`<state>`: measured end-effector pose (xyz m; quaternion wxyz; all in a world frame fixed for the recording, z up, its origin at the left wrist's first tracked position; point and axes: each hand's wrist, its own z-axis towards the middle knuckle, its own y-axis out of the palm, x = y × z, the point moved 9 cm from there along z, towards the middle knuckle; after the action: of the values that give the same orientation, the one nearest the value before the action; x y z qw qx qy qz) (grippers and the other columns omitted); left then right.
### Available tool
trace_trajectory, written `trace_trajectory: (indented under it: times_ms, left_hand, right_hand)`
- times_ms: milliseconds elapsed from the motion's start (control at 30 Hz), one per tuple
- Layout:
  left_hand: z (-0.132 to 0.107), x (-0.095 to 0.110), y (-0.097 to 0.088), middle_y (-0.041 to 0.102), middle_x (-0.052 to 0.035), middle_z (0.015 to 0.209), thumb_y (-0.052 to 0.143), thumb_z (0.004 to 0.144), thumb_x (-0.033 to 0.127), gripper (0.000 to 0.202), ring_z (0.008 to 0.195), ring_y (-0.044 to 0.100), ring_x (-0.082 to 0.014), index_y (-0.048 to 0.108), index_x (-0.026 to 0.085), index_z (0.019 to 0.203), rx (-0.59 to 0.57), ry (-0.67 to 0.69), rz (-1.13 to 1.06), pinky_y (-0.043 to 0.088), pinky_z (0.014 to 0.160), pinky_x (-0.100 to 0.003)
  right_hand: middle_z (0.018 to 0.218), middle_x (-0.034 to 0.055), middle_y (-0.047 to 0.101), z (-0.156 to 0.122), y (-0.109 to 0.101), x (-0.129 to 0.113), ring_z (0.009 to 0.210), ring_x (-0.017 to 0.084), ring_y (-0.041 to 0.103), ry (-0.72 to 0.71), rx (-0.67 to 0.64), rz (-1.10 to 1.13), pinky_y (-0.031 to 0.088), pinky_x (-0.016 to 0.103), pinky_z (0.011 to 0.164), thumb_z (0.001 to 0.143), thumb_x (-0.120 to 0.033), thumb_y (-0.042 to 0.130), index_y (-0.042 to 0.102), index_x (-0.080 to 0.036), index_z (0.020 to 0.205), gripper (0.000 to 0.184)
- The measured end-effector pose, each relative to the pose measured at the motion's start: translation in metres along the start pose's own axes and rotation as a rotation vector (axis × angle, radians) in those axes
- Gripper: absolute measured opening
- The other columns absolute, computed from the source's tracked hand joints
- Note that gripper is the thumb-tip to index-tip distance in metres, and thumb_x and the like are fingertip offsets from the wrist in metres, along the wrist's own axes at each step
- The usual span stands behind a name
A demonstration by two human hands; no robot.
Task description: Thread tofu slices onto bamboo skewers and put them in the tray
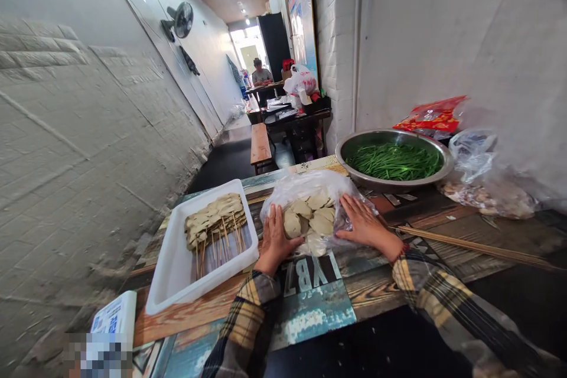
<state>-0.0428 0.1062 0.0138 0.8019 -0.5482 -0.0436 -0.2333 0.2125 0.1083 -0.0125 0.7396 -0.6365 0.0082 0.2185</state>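
Observation:
A clear plastic bag (310,186) of flat beige food slices (312,215) lies on the table in front of me. My left hand (275,237) rests on the bag's left side, fingers stretched out over the plastic. My right hand (365,221) lies flat on the bag's right side, fingers spread. Neither hand grips anything. Left of the bag stands a white rectangular tray (177,274) holding several skewered slices (215,218) on thin wooden sticks.
A steel bowl (354,142) of green stems (394,160) sits at the back right. Plastic bags (482,183) and a red packet (432,118) lie by the wall. Bare skewers (469,245) lie at right. A white box (113,316) sits near left. A person (261,74) sits far back.

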Motion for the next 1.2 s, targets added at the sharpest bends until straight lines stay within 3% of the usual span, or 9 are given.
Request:
trace_trajectory:
  times_ms: [100,233,433,600,800,867,1000,1200]
  left_hand:
    - [0.006,-0.005,-0.003,0.018,-0.0220,0.156,0.076,0.065,0.044,0.106,0.143,0.019,-0.0383,0.019,0.015,0.149,0.051,-0.001,0.034,0.025,0.113,-0.054]
    - [0.004,-0.008,-0.010,0.028,-0.0187,0.154,0.070,0.073,0.042,0.090,0.140,0.027,-0.0388,0.025,0.018,0.147,0.120,0.022,0.063,0.028,0.111,-0.057]
    - [0.001,-0.006,-0.015,0.034,-0.0198,0.150,0.067,0.076,0.040,0.084,0.137,0.033,-0.0374,0.028,0.015,0.146,0.195,0.116,0.099,0.031,0.109,-0.054]
    - [0.001,-0.006,-0.017,0.034,-0.0176,0.151,0.063,0.080,0.038,0.079,0.138,0.032,-0.0360,0.027,0.018,0.147,0.219,0.125,0.080,0.031,0.110,-0.053]
    - [-0.002,-0.010,-0.014,0.034,-0.0175,0.151,0.065,0.077,0.039,0.082,0.139,0.031,-0.0348,0.026,0.019,0.147,0.260,0.124,-0.009,0.029,0.112,-0.054]
    - [-0.003,-0.011,-0.013,0.034,-0.0170,0.151,0.065,0.077,0.038,0.082,0.140,0.030,-0.0346,0.027,0.020,0.146,0.264,0.114,-0.040,0.028,0.112,-0.055]
    - [-0.005,-0.009,-0.012,0.034,-0.0195,0.150,0.067,0.075,0.034,0.081,0.140,0.029,-0.0345,0.029,0.017,0.145,0.269,0.117,-0.099,0.026,0.113,-0.054]
    - [-0.012,-0.008,-0.011,0.032,-0.0192,0.151,0.066,0.076,0.031,0.079,0.142,0.025,-0.0351,0.029,0.018,0.145,0.283,0.051,-0.146,0.023,0.113,-0.056]
  right_hand:
    - [0.158,0.0147,0.021,0.017,-0.005,-0.004,0.144,0.032,0.018,-0.012,0.052,-0.010,0.022,0.048,0.114,0.081,-0.047,0.060,0.020,-0.012,0.153,0.090]
    - [0.152,0.0132,0.036,0.016,-0.022,-0.012,0.140,0.030,0.029,-0.029,0.176,-0.010,0.025,0.048,0.112,0.085,-0.041,0.059,0.035,-0.013,0.148,0.072]
    - [0.138,0.0111,0.055,-0.017,-0.068,-0.021,0.126,0.027,0.047,-0.130,0.438,0.038,0.034,0.044,0.105,0.091,-0.036,0.054,0.052,-0.018,0.135,0.048]
    - [0.132,0.0103,0.060,-0.057,-0.097,0.015,0.120,0.025,0.052,-0.062,0.560,-0.019,0.037,0.041,0.101,0.096,-0.033,0.046,0.054,-0.019,0.132,0.040]
    - [0.128,0.0139,0.062,-0.115,-0.082,0.091,0.114,0.030,0.056,0.062,0.425,-0.237,0.041,0.045,0.094,0.092,-0.044,0.049,0.054,-0.016,0.133,0.050]
    - [0.125,0.0134,0.064,-0.127,-0.074,0.109,0.110,0.030,0.059,0.090,0.392,-0.257,0.044,0.045,0.089,0.094,-0.043,0.044,0.059,-0.018,0.127,0.044]
    - [0.107,0.0129,0.070,-0.135,-0.066,0.110,0.101,0.027,0.063,0.005,0.398,-0.210,0.047,0.041,0.087,0.098,-0.034,0.036,0.068,-0.019,0.107,0.037]
    - [0.078,0.0121,0.065,-0.143,-0.059,0.107,0.076,0.025,0.062,0.062,0.378,-0.441,0.043,0.035,0.070,0.099,-0.028,0.034,0.063,-0.019,0.082,0.035]
